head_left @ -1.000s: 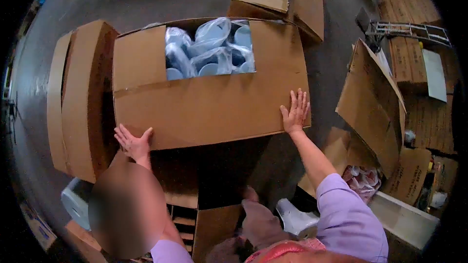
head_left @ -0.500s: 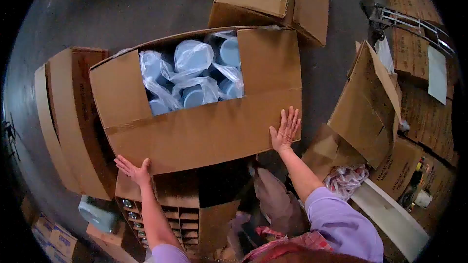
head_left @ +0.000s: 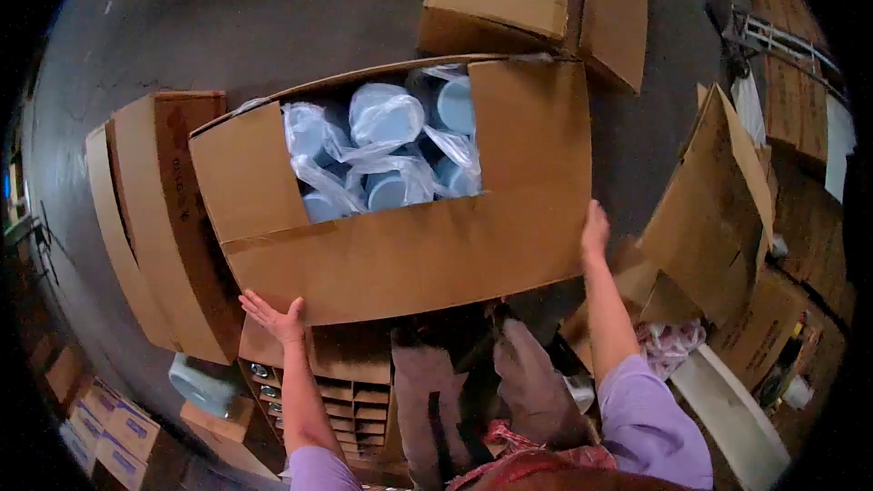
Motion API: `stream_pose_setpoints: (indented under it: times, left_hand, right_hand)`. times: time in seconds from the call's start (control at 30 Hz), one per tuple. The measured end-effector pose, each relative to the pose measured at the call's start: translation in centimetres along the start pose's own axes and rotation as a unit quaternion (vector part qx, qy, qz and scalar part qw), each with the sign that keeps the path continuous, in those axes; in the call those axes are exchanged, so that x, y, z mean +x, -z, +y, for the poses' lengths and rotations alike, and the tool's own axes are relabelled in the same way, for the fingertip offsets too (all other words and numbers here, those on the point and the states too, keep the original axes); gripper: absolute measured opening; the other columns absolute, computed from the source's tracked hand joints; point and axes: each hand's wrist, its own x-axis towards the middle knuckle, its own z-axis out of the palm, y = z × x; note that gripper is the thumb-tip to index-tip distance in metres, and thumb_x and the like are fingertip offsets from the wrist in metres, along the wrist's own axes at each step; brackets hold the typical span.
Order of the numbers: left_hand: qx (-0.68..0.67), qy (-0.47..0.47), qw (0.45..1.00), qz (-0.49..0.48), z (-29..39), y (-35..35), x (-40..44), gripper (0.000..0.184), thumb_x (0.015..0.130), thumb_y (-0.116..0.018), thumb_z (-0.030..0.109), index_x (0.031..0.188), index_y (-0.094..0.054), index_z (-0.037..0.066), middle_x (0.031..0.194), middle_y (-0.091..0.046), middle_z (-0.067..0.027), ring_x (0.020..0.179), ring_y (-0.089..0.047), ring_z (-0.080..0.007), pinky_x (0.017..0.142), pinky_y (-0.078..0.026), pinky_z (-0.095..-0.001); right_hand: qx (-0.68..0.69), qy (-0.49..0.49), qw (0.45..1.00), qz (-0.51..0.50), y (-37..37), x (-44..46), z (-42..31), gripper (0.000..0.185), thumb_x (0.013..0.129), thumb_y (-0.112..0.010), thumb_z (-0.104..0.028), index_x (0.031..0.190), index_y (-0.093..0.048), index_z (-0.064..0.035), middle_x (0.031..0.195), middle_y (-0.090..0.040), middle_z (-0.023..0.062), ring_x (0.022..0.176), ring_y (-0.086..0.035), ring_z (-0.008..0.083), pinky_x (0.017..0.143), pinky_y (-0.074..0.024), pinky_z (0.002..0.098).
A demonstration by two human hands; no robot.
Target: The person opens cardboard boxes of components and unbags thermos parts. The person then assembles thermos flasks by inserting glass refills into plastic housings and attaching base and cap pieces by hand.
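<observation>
A large cardboard box (head_left: 409, 259) sits in front of me, its near flap and both side flaps lying inward. Through the gap show several light-blue round-topped items (head_left: 386, 118), wrapped in clear plastic bags (head_left: 391, 164); their exact kind is unclear. My left hand (head_left: 275, 315) lies at the near left edge of the box, fingers spread, gripping nothing. At the right edge of the box is my right hand (head_left: 595, 235), fingers stretched away from me against the side, partly seen edge-on.
Below stands a divided carton (head_left: 350, 400) with slots. More cardboard boxes flank the left (head_left: 173, 227) and the far side (head_left: 500, 0). An opened carton (head_left: 714, 218) is at the right, beside a white board (head_left: 732, 405). A pale blue roll (head_left: 202, 386) lies lower left.
My right hand has moved from flat on the near flap to the box's right edge. My left hand stays at the near left edge. The view has shifted slightly.
</observation>
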Motion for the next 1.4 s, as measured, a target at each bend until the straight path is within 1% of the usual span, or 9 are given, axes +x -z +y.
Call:
stream_pose_setpoints:
  times: [0.3,0.57,0.73,0.97,1.17,1.2,1.23,1.3,1.4]
  left_hand:
    - [-0.014,-0.025,0.996,-0.084,-1.2,4.0,5.3,0.110,0.062,-0.079,0.032,0.144,-0.011,0.007,0.148,-0.006,-0.0226,0.136,-0.010,-0.0390,0.110,-0.014,-0.0471]
    - [-0.407,0.448,0.781,-0.156,4.6,0.3,-3.2,0.081,0.077,-0.072,0.030,0.137,-0.024,0.005,0.125,-0.048,-0.0124,0.104,-0.053,-0.0261,0.076,-0.048,-0.0411]
    - [-0.540,0.544,0.639,0.072,14.3,-0.1,-6.1,0.054,0.084,-0.064,0.016,0.125,-0.036,-0.003,0.118,-0.049,-0.0153,0.096,-0.054,-0.0286,0.077,-0.050,-0.0447]
    - [-0.457,0.515,0.707,0.159,13.8,-2.4,-7.8,0.050,0.085,-0.062,0.015,0.124,-0.037,-0.005,0.114,-0.051,-0.0182,0.093,-0.055,-0.0299,0.075,-0.050,-0.0443]
    - [-0.441,0.488,0.727,0.196,13.4,-4.3,-7.7,0.051,0.083,-0.065,0.017,0.121,-0.038,-0.005,0.108,-0.055,-0.0179,0.088,-0.056,-0.0258,0.074,-0.049,-0.0403]
    - [-0.512,0.432,0.713,0.207,12.1,-5.8,-8.5,0.052,0.083,-0.065,0.018,0.121,-0.038,-0.005,0.109,-0.055,-0.0181,0.088,-0.056,-0.0248,0.074,-0.049,-0.0394]
    - [-0.574,0.374,0.697,0.212,11.2,-6.1,-9.4,0.053,0.083,-0.066,0.019,0.122,-0.038,-0.005,0.110,-0.054,-0.0184,0.089,-0.056,-0.0239,0.074,-0.049,-0.0386]
    - [-0.492,0.473,0.710,0.174,11.8,-4.1,-9.0,0.055,0.084,-0.065,0.019,0.124,-0.036,-0.006,0.114,-0.053,-0.0177,0.093,-0.055,-0.0261,0.077,-0.048,-0.0380]
    - [-0.454,0.495,0.721,0.171,12.3,-4.3,-8.1,0.060,0.083,-0.065,0.018,0.128,-0.033,-0.005,0.121,-0.049,-0.0175,0.097,-0.054,-0.0278,0.080,-0.047,-0.0406]
  right_hand:
    - [0.212,-0.238,0.943,-0.096,-0.6,-8.7,4.9,0.063,0.092,-0.039,-0.052,0.101,-0.059,0.0077,0.098,-0.063,0.0123,0.089,-0.056,0.0252,0.082,-0.0416,0.0360]
    - [0.063,-0.260,0.929,-0.254,4.4,-8.0,9.6,0.045,0.087,-0.054,-0.047,0.095,-0.065,-0.0042,0.086,-0.062,0.0044,0.074,-0.053,0.0163,0.063,-0.0408,0.0331]
    - [0.197,-0.186,0.933,-0.238,1.4,6.5,-5.8,0.041,0.089,-0.053,-0.042,0.107,-0.060,-0.0060,0.101,-0.059,0.0060,0.094,-0.050,0.0190,0.085,-0.0375,0.0329]
    - [0.232,-0.296,0.842,-0.387,-4.5,14.1,-8.9,0.027,0.084,-0.061,-0.024,0.102,-0.061,-0.0041,0.101,-0.062,0.0095,0.089,-0.058,0.0225,0.078,-0.0462,0.0389]
    - [0.359,-0.052,0.900,-0.242,0.3,8.8,-10.3,0.034,0.082,-0.061,-0.008,0.115,-0.052,-0.0027,0.114,-0.056,0.0091,0.103,-0.054,0.0218,0.088,-0.0451,0.0371]
    - [0.616,-0.023,0.696,-0.369,2.6,7.5,-8.6,0.029,0.080,-0.062,-0.001,0.108,-0.057,-0.0020,0.112,-0.058,0.0115,0.106,-0.054,0.0229,0.090,-0.0444,0.0382]
    - [0.344,0.146,0.842,-0.389,3.9,6.9,-5.8,0.026,0.076,-0.063,0.004,0.101,-0.061,-0.0018,0.112,-0.060,0.0137,0.113,-0.051,0.0257,0.094,-0.0426,0.0389]
    - [0.170,0.255,0.871,-0.385,6.9,1.3,-8.1,0.028,0.071,-0.063,0.005,0.096,-0.067,-0.0068,0.117,-0.059,0.0133,0.124,-0.043,0.0283,0.100,-0.0380,0.0374]
    - [-0.283,0.573,0.626,-0.446,8.3,-1.0,-9.4,0.026,0.070,-0.061,0.004,0.092,-0.069,-0.0086,0.117,-0.059,0.0122,0.125,-0.043,0.0291,0.101,-0.0370,0.0391]
